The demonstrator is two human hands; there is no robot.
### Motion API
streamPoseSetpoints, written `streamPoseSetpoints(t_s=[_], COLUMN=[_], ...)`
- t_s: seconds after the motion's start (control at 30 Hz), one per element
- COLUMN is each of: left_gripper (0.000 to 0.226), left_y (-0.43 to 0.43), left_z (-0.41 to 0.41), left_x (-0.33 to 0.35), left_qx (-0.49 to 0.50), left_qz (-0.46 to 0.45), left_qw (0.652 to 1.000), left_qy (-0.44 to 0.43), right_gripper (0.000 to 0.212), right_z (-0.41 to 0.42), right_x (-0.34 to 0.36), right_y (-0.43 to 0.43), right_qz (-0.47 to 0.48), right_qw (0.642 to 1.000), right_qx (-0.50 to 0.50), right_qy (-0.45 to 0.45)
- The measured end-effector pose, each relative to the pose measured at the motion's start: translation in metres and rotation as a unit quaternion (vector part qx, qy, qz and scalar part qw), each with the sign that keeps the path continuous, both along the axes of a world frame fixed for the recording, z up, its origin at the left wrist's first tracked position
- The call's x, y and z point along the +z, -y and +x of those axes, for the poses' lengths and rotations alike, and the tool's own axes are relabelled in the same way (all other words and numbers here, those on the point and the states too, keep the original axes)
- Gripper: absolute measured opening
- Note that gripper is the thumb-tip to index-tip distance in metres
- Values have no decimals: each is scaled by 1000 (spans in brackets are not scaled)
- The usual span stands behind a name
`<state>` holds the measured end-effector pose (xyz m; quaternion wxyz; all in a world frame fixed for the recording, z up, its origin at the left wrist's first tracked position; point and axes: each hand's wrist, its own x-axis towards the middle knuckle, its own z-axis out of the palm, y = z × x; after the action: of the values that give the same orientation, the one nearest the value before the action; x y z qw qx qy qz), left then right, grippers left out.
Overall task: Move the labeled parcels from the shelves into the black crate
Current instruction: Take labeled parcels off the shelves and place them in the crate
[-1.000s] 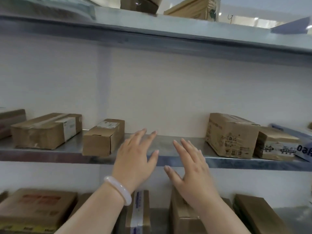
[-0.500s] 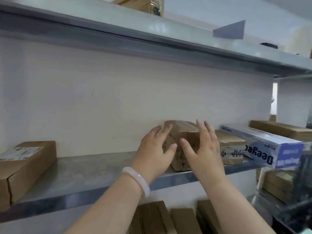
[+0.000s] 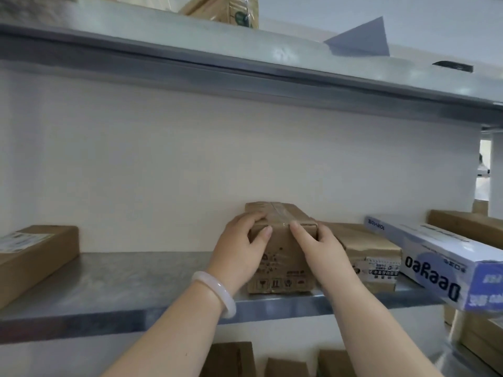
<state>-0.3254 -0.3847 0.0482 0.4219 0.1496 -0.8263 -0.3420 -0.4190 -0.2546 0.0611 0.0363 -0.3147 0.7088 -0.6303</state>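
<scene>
A brown cardboard parcel [image 3: 283,257] with printed symbols on its front stands on the metal middle shelf [image 3: 136,289]. My left hand [image 3: 241,251] grips its left side, fingers curled over the top edge and thumb on the front. My right hand [image 3: 318,248] holds its right side, thumb across the front top edge. A lower labeled parcel [image 3: 373,254] lies just to the right of it. Another labeled parcel [image 3: 30,254] sits at the shelf's left end. The black crate is not in view.
A blue-and-white carton [image 3: 441,257] juts over the shelf's front edge at the right, with a brown box [image 3: 468,227] behind it. The upper shelf [image 3: 245,66] holds a box [image 3: 228,9]. More cardboard boxes [image 3: 231,360] lie on the lower shelf.
My view swung right along the shelf. Both hands went from open in front of the shelf to closing around the sides of the brown parcel.
</scene>
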Motion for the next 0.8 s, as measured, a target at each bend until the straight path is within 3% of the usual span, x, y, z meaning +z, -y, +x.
streamPoseSetpoints(t_s=[0.1, 0.2, 0.3, 0.37, 0.43, 0.57, 0.7, 0.8], left_gripper=[39, 65, 96, 107, 108, 100, 71, 62], left_y=[-1, 8, 21, 27, 31, 38, 40, 41], left_z=[18, 40, 57, 65, 72, 86, 97, 100], left_x=[8, 22, 36, 41, 42, 28, 20, 14], left_qx=[27, 19, 12, 15, 16, 33, 2, -28], left_qz=[67, 165, 185, 200, 234, 267, 278, 276], left_qw=[997, 985, 983, 978, 971, 963, 959, 957], left_qy=[-25, -42, 8, 53, 44, -10, -60, -89], right_gripper=[17, 25, 59, 56, 51, 48, 60, 66], right_z=[11, 32, 47, 59, 68, 70, 61, 62], right_x=[2, 8, 9, 14, 17, 18, 10, 8], right_y=[2, 8, 18, 24, 27, 36, 45, 47], right_qz=[-54, -59, -10, 20, 26, 10, -60, -42], right_qw=[996, 984, 967, 949, 938, 947, 978, 990], right_qx=[67, 113, 128, 127, 145, 192, 97, 130], right_qy=[-36, -121, -222, -289, -315, -256, -172, -28])
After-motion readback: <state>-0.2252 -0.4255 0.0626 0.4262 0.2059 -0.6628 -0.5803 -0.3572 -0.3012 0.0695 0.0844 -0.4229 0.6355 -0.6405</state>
